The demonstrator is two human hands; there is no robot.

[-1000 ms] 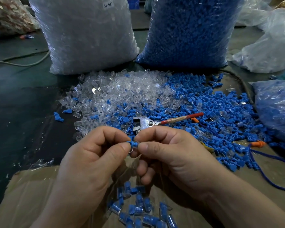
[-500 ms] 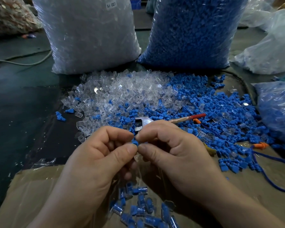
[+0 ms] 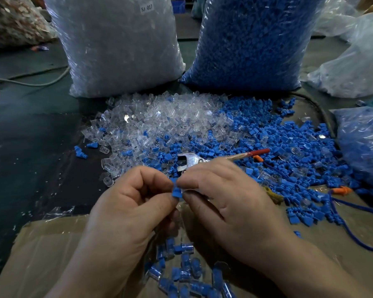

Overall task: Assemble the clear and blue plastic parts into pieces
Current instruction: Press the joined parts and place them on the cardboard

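Observation:
My left hand (image 3: 125, 209) pinches a small blue plastic part (image 3: 177, 191) between thumb and forefinger. My right hand (image 3: 226, 201) meets it from the right, pinching a clear part (image 3: 188, 191) that is mostly hidden by the fingers. The two parts touch between my fingertips. Behind my hands lies a heap of loose clear parts (image 3: 159, 123) that merges on the right into a spread of loose blue parts (image 3: 278, 147). Below my hands, several joined clear-and-blue pieces (image 3: 181, 274) lie on cardboard (image 3: 41, 254).
A metal plier-like tool with a red-tipped handle (image 3: 213, 158) lies just beyond my right hand. A tall bag of clear parts (image 3: 116, 44) and one of blue parts (image 3: 252, 39) stand at the back. More bags (image 3: 362, 145) sit right. A blue cord (image 3: 353, 229) runs along the right.
Both hands stayed together at the centre. More of the blue part shows between my fingertips now than before, and my hands sit slightly nearer the tool.

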